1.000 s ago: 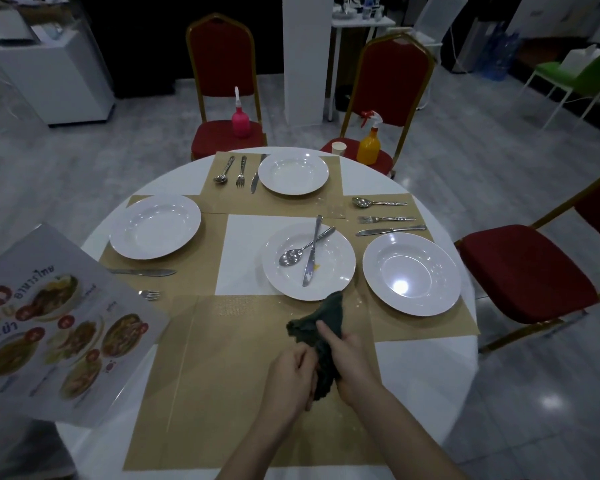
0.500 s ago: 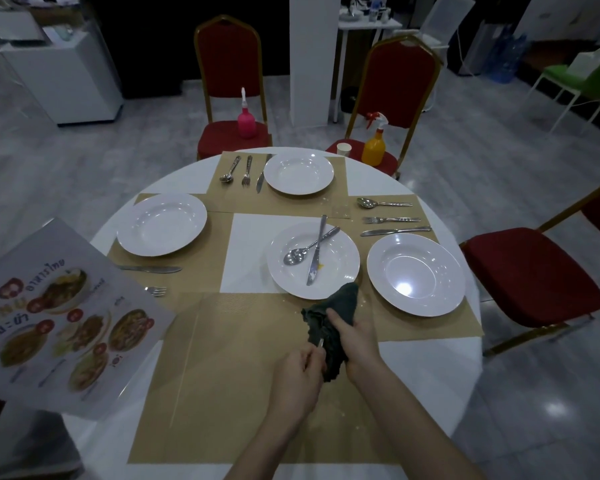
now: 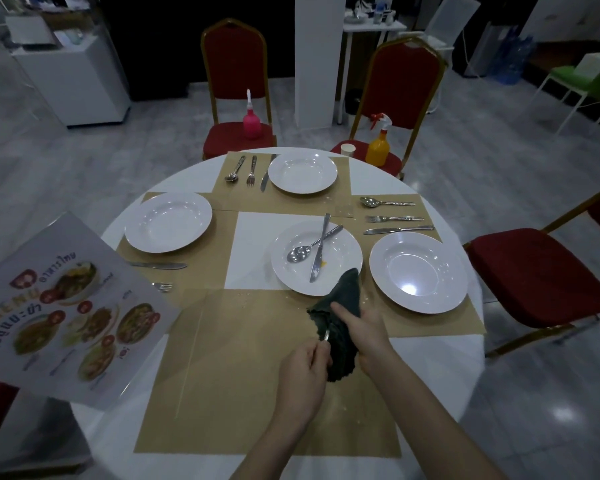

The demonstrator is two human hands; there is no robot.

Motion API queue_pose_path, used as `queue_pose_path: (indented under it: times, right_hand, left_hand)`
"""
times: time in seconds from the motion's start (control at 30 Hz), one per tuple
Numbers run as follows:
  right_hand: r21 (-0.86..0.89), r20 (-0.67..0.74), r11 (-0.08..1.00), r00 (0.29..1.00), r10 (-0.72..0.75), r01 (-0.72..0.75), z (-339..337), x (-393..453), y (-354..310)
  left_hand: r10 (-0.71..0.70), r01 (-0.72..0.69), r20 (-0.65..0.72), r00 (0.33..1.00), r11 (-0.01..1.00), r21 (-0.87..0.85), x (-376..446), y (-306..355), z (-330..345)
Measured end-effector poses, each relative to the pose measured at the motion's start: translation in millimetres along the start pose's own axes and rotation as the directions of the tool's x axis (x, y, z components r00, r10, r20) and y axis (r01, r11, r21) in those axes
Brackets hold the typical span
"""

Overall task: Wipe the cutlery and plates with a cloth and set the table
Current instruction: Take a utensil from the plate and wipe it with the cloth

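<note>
Here, cloth [image 3: 340,327] between gripping fingers [image 3: 340,311].

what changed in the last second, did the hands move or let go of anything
Little changed. The right hand keeps gripping the dark cloth and the left hand keeps holding a piece of cutlery wrapped in it; nothing was let go. The plates and other cutlery stayed put.

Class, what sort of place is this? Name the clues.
Probably a restaurant-style dining room, perhaps a mock-up: a round table set with plates, a picture menu and red banquet chairs.
</note>
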State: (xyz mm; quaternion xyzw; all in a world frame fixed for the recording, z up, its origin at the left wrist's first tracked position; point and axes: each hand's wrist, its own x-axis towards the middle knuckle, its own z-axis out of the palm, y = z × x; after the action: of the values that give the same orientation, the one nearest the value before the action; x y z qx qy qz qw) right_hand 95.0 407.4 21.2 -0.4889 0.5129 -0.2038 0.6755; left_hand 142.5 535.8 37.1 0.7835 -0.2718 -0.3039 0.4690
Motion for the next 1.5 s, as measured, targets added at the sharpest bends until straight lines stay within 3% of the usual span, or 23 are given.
queue_pose_path:
  times: [0.13,0.33,0.47,0.6,0.73,0.83,1.1,1.5]
  right_hand:
    - [0.033,-0.169,0.999,0.985,0.023,-0.017,-36,10,8]
    - [0.044,-0.1,0.992,0.987,0.124,-0.12,-74,-20,34]
    - [0.067,-0.117,0.985,0.979,0.166,-0.159,-88,-36,51]
    - [0.081,-0.133,0.98,0.973,0.191,-0.182,-97,-45,64]
    - [0.099,-0.145,0.976,0.968,0.205,-0.192,-100,-48,70]
    - [0.096,-0.131,0.977,0.97,0.204,-0.193,-99,-47,69]
    - [0.053,-0.08,0.985,0.983,0.165,-0.162,-93,-36,56]
    - [-0.028,0.039,0.998,0.997,0.063,-0.062,-27,22,20]
  left_hand:
    - [-0.119,0.119,-0.013,0.993,0.993,-0.023,-15,-30,8]
    - [-0.291,0.296,0.083,0.953,0.954,-0.055,-1,-67,25]
    - [-0.216,0.218,-0.032,0.976,0.961,0.171,8,-77,48]
    - [-0.167,0.191,-0.113,0.98,0.946,0.261,11,-79,68]
    - [-0.226,0.241,-0.091,0.97,0.944,0.223,10,-81,74]
    - [-0.203,0.211,-0.063,0.977,0.962,0.174,7,-88,72]
    - [-0.108,0.087,0.071,0.992,0.964,0.252,9,-88,50]
    - [0.044,-0.036,-0.013,0.999,0.919,0.392,120,-50,-25]
